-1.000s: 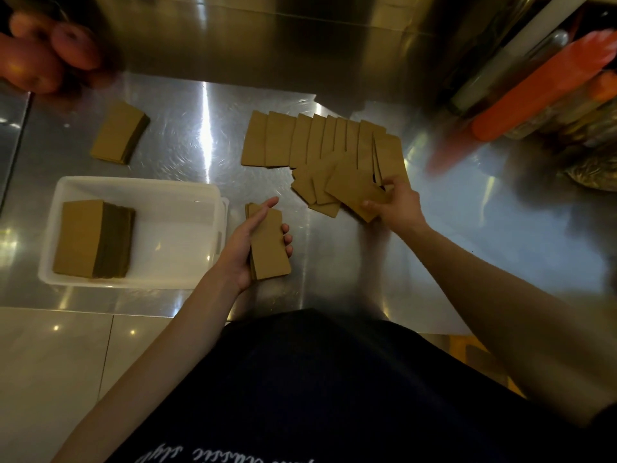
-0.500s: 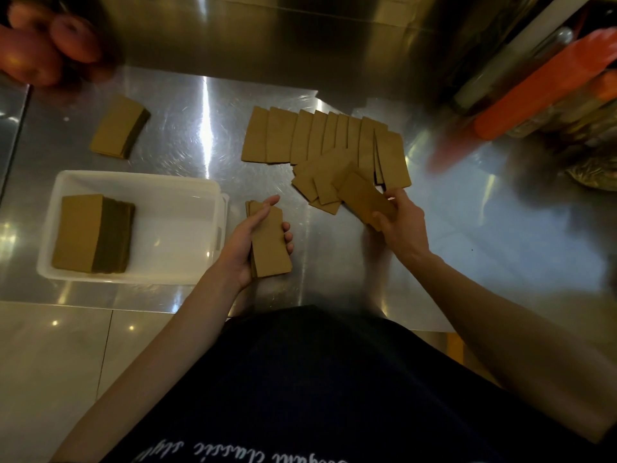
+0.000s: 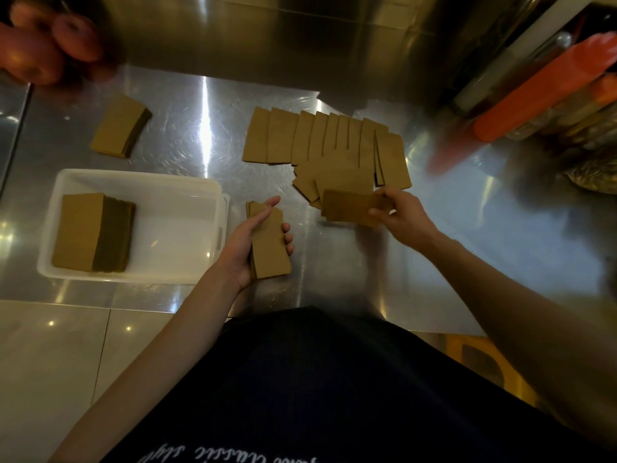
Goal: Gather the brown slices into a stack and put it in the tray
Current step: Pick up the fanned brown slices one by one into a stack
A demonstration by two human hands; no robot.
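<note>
From the head view I look down on a steel desk (image 3: 187, 128) with my two bare arms reaching out over a dark apron. My left hand (image 3: 248, 243) is curled around a small stack of brown slices (image 3: 269, 243), thumb along its far left edge and fingertips wrapping the right edge, the stack lying lengthwise away from me just right of the tray. My right hand (image 3: 402, 217) pinches one brown slice (image 3: 349, 208) by its right end between thumb and fingers, the slice held roughly level and pointing left, over the near edge of the loose pile. That loose pile (image 3: 330, 175) of a few overlapping slices lies on the desk just beyond the held slice, and behind it a fanned row of slices (image 3: 320, 138) stands in an overlapping line from left to right. The white tray (image 3: 173, 188) sits on the desk to my left, and inside it, against its left side, rests a thick stack (image 3: 90, 232) of slices, leaning so its darker side faces right; the rest of the tray floor is bare. Another short stack (image 3: 118, 127) lies on the desk beyond the tray, well apart from it. At the far left corner I see reddish round fruit (image 3: 50, 48), blurred. At the far right there are orange bottles (image 3: 547, 91), blurred as well, and I cannot tell what lies around them.
</note>
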